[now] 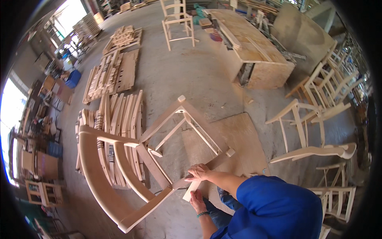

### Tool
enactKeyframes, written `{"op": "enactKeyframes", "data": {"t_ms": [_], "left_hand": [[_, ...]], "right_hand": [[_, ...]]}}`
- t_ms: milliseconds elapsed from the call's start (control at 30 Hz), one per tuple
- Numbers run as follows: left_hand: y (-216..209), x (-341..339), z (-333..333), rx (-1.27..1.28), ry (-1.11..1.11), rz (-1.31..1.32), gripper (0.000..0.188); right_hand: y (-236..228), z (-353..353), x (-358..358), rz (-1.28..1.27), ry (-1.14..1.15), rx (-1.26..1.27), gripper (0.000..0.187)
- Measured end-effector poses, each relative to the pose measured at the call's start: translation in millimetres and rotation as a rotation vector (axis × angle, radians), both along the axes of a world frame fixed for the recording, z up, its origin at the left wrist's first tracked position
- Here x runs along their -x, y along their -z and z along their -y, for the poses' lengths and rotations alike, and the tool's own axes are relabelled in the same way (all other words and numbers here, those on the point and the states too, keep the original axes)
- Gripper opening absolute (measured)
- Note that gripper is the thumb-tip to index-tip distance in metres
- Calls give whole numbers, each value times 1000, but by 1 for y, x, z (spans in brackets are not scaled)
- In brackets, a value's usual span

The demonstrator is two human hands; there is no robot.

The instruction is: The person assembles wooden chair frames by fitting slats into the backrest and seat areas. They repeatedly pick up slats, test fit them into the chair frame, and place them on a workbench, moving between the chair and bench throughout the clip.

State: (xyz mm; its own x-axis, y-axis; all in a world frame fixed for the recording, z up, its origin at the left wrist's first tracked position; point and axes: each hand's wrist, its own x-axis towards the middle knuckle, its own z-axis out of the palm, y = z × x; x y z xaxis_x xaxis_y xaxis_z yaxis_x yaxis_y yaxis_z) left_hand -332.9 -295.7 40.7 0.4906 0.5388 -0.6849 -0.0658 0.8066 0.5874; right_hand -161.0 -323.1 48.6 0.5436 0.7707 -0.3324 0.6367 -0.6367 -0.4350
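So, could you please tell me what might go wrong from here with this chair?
The right hand might get pinched: it lies on the seat frame, right beside the pale wooden piece in the left hand.
If the frame swings, the chair back could knock the curved wooden parts it overlaps in this view; the gap is hard to judge.
The flat brown sheet on the floor might slip underfoot.

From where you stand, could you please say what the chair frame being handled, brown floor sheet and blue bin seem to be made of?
Chair frame: apparently unvarnished wood, its surface mostly pale and dull.
Brown floor sheet: probably cardboard, possibly thin board, flat and matte.
Blue bin: likely smooth plastic, from its even colour.
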Motion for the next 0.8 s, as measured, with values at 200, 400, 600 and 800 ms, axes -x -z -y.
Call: {"op": "enactKeyframes", "data": {"t_ms": [200, 400, 600, 800], "left_hand": [[-14, 71, -20, -12, -8, -106, 30], [-23, 91, -30, -30, 82, -255, 28], [-51, 71, -47, -100, 264, -213, 26], [-65, 41, -44, -140, 534, -127, 23]], "right_hand": [[11, 6, 2, 41, -15, -115, 63], [19, -5, 5, -8, -8, -108, 69], [5, -6, -8, 89, -34, -138, 60], [-31, 30, 25, -49, -214, -269, 52]]}}
